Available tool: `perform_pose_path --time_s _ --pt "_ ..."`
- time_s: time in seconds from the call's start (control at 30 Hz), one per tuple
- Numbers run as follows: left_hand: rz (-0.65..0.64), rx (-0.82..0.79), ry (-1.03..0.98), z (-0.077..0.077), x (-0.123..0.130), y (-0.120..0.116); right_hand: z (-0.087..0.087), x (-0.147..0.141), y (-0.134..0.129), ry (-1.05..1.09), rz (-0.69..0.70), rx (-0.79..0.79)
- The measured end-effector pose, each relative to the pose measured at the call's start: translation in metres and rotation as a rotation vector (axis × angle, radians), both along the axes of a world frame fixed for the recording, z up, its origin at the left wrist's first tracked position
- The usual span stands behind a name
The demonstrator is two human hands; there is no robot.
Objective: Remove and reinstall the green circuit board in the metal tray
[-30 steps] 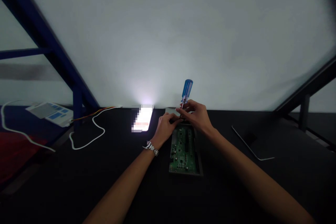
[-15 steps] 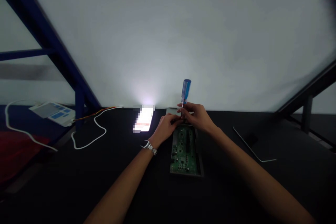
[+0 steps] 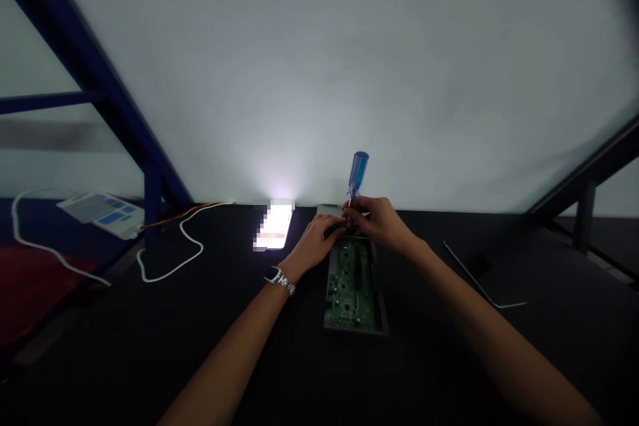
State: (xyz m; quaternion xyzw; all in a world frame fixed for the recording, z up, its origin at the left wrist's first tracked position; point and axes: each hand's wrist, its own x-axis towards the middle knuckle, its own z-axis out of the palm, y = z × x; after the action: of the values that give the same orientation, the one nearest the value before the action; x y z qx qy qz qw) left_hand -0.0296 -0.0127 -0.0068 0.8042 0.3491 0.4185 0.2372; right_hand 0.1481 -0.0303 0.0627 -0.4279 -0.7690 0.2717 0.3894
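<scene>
A screwdriver (image 3: 358, 172) with a clear blue handle stands almost upright, leaning slightly right, its shaft pinched in the fingers of my right hand (image 3: 378, 218). Its tip is hidden among my fingers. My left hand (image 3: 314, 241), with a metal watch on the wrist, is closed at the fingertips close to the shaft's lower end; what it pinches, if anything, cannot be made out. Both hands are over the far end of a green circuit board (image 3: 352, 289) lying in a dark shallow frame. A light grey piece (image 3: 328, 210) shows partly behind my fingers.
A brightly lit phone (image 3: 274, 226) lies left of my hands, against the wall. Farther left are a white cable (image 3: 172, 274) and a white-and-blue device (image 3: 107, 214) with thin coloured wires. A bent metal rod (image 3: 472, 277) lies on the black tabletop (image 3: 424, 359) at right.
The screwdriver handle and my right hand have shifted slightly to the right. My left fingers have moved a little, near the shaft. The board stays in place.
</scene>
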Motion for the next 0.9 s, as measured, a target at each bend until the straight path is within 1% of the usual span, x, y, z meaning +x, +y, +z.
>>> perform_pose_path --time_s 0.07,0.13,0.2,0.27,0.3,0.37,0.47,0.63,0.7,0.73,0.83,0.9 --pt "-0.008 -0.033 -0.002 -0.001 0.000 0.000 0.000 0.000 -0.001 0.002 0.065 -0.028" --pt "0.029 -0.066 -0.015 -0.001 0.000 -0.001 -0.002 -0.001 0.000 0.020 0.076 -0.021" --pt "0.087 -0.062 -0.027 -0.001 0.002 -0.002 -0.006 -0.003 0.001 0.062 0.011 0.019" --pt "0.131 -0.049 -0.033 0.000 0.005 -0.003 -0.010 -0.005 0.003 0.123 -0.096 0.057" --pt "0.145 -0.050 -0.034 0.001 0.006 -0.003 -0.011 -0.005 0.004 0.147 -0.139 0.059" --pt "0.166 -0.055 -0.034 0.001 0.007 -0.003 -0.012 -0.006 0.006 0.176 -0.174 0.042" --pt "0.151 -0.048 -0.020 0.001 0.006 -0.002 -0.008 -0.005 0.005 0.147 -0.124 0.012" --pt "0.016 -0.045 0.018 0.001 0.000 -0.002 0.002 0.001 0.000 0.081 0.045 -0.055" --pt "-0.002 -0.072 0.013 0.002 -0.001 -0.002 0.002 0.002 -0.001 0.072 0.081 -0.070" --pt "0.006 -0.083 0.005 0.002 0.000 -0.002 0.001 0.002 0.000 0.071 0.062 -0.062" --pt "0.075 -0.085 -0.022 0.001 0.002 -0.002 -0.007 0.001 0.005 0.080 -0.081 -0.008" --pt "0.114 -0.081 -0.024 -0.001 0.003 -0.001 -0.012 -0.001 0.007 0.081 -0.144 0.015"
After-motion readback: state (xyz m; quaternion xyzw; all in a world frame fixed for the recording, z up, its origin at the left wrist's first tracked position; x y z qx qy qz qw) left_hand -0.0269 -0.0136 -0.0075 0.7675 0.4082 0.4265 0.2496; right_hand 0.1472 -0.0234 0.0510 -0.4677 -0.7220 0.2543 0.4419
